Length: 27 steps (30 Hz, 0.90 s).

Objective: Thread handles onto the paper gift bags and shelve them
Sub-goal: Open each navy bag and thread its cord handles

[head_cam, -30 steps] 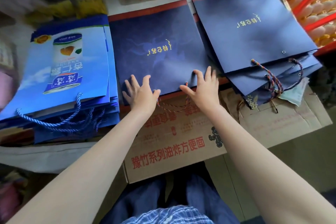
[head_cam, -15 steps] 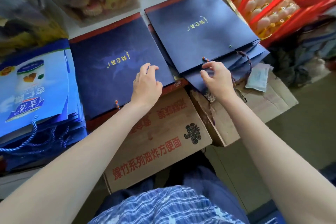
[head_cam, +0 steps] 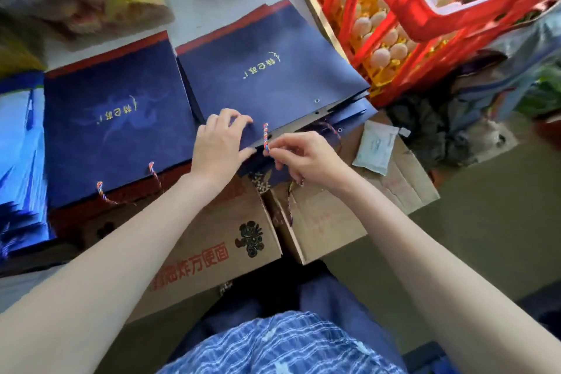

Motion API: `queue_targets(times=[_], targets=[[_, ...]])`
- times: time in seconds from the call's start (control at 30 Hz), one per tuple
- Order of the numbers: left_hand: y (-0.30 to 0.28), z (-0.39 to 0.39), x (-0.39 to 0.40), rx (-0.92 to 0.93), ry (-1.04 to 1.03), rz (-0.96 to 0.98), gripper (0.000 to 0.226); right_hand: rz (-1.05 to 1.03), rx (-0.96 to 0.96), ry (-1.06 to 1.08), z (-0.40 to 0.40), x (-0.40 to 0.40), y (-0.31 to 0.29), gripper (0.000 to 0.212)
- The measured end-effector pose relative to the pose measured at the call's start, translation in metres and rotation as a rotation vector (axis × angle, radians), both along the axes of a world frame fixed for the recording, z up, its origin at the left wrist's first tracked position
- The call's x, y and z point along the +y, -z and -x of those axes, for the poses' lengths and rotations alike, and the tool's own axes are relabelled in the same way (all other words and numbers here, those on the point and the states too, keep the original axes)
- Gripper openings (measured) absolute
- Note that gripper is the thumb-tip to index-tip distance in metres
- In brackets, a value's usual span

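Pinching the limp cord handle [head_cam: 266, 136] at centre frame, right hand [head_cam: 306, 158] threads; left hand [head_cam: 220, 146] grips the light, creasable bag [head_cam: 273, 82] at its rim.

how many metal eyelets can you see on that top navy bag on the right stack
1: an eyelet near the right corner of the top navy bag. A second may sit hidden where the multicolored cord passes by the hands.

Bright daylight, soft shadows, motion blur and wide-angle edge distortion
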State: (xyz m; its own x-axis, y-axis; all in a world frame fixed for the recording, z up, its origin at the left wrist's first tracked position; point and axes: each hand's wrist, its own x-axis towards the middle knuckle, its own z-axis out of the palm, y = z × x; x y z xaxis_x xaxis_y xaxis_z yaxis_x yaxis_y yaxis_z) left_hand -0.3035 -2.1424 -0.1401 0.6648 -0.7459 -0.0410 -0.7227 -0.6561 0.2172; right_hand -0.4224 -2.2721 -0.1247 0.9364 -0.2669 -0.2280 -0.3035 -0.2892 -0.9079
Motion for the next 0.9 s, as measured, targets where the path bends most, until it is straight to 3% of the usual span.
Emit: queue_targets(times=[0.17,0.27,0.37,0.47,0.53,0.73,0.9], targets=[[0.001,0.011,-0.011,-0.109,0.181,0.098,0.043,-0.073,-0.001,-0.105,0.020,-0.022,-0.023,0.018],[-0.003,0.015,-0.013,-0.101,0.258,0.124,0.024,-0.021,0.053,-0.155,0.029,-0.030,-0.032,0.024],[-0.009,0.006,0.007,-0.083,0.248,0.087,0.008,0.089,0.069,0.109,0.040,-0.059,-0.046,0.016],[-0.012,-0.003,0.035,-0.021,0.122,0.058,0.013,0.026,-0.092,0.508,0.047,-0.089,-0.074,0.007],[-0.011,-0.005,0.040,-0.035,0.106,0.062,0.027,-0.039,-0.223,0.597,0.043,-0.093,-0.095,0.004],[-0.013,0.019,-0.021,-0.002,0.200,-0.039,0.059,0.036,-0.290,0.417,0.030,-0.056,-0.128,0.013],[-0.001,0.008,-0.034,-0.053,0.213,-0.211,0.051,-0.182,-0.534,0.573,0.053,-0.051,-0.141,0.016]])
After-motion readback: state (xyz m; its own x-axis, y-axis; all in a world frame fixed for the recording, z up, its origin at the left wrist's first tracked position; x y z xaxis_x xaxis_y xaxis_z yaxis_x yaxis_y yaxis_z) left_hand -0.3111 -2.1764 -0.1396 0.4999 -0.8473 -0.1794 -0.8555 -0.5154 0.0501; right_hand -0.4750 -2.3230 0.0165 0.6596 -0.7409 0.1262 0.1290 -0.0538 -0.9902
